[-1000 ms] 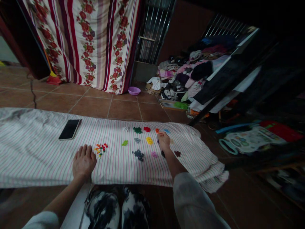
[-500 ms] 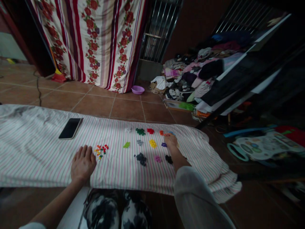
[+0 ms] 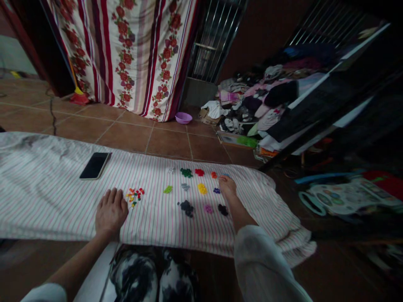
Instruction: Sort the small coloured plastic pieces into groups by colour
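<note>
My left hand (image 3: 111, 213) lies flat on the striped cloth, fingers stretched out, just left of a mixed cluster of small red, orange, yellow and green pieces (image 3: 135, 196). My right hand (image 3: 228, 187) is at the right end of the sorted piles, its fingers bent together; anything between them is hidden. Close by its fingertips are an orange pile (image 3: 214, 175) and a light blue pile (image 3: 224, 175), partly covered. Dark blue pieces (image 3: 216, 190) lie beside the hand. Further left are red (image 3: 199, 172), dark green (image 3: 186, 173) and yellow (image 3: 202, 188) piles.
More piles lie nearer me: dark grey (image 3: 187, 208), pink (image 3: 208, 208) and black (image 3: 223, 209). A phone (image 3: 95, 165) rests on the cloth (image 3: 47, 184) at left. Beyond are a purple basin (image 3: 183, 118), a floral curtain (image 3: 132, 54) and heaped clothes (image 3: 252, 92).
My right hand has shifted slightly right, away from the orange pile toward the light blue one. My left hand stays flat in place. The view has tilted a little.
</note>
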Motion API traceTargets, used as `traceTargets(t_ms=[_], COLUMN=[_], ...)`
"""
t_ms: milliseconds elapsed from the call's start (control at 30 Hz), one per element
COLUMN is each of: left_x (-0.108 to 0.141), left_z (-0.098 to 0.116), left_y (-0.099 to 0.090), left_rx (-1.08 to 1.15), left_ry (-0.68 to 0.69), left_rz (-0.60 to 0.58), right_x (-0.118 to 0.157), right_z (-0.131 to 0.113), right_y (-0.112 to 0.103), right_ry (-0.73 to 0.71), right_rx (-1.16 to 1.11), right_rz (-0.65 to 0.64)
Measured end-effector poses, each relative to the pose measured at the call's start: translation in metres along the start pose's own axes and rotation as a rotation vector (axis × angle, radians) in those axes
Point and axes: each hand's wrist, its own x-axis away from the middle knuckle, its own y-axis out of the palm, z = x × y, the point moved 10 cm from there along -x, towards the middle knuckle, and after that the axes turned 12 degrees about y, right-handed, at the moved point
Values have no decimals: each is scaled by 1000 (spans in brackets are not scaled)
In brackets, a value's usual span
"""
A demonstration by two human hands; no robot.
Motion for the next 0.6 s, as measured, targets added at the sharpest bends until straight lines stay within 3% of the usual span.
traceTargets(t_ms=[100, 267, 400, 600], left_x=[0, -1, -1, 0], left_z=[-1, 0, -1, -1], left_y=[1, 5, 8, 9], left_rx=[-19, -23, 1, 30], left_ry=[-17, 0, 4, -3], left_rz=[-20, -67, -84, -64], right_x=[7, 58, 137, 264], right_z=[-8, -66, -116, -155], right_y=[1, 16, 48, 118], right_ry=[16, -206, -372, -564], right_rx=[-12, -139, -285, -271], right_rz=[-24, -113, -307, -613])
